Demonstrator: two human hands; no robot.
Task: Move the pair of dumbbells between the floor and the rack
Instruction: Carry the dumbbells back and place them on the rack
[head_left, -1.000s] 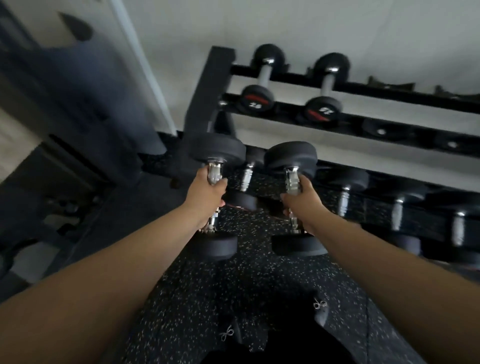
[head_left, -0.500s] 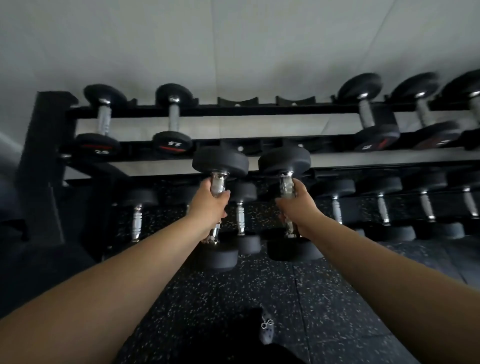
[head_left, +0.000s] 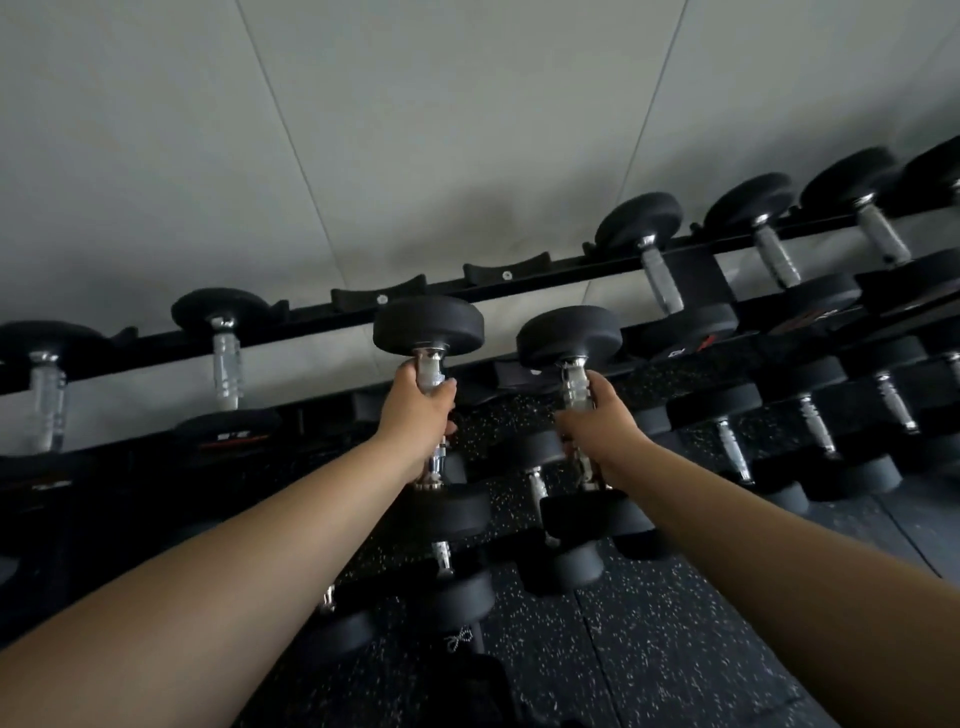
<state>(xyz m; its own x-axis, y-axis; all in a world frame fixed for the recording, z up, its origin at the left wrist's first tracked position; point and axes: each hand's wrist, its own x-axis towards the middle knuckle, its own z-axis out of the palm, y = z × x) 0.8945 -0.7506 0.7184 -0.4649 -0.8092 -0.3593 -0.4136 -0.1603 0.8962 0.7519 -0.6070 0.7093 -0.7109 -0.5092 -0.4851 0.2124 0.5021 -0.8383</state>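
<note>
Dumbbell rack (head_left: 519, 283), top tier: two empty cradles (head_left: 379, 299) directly beyond raised pair. Left dumbbell (head_left: 428, 327), right dumbbell (head_left: 569, 335) airborne, long axes pointing rackward. Left hand (head_left: 415, 410), right hand (head_left: 597, 421) each clenched round chrome handle.

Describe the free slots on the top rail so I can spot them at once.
Follow the rack's top rail along the wall. Between the dumbbell at its left and those at right sit two bare curved cradles, directly above the held dumbbells.
</note>
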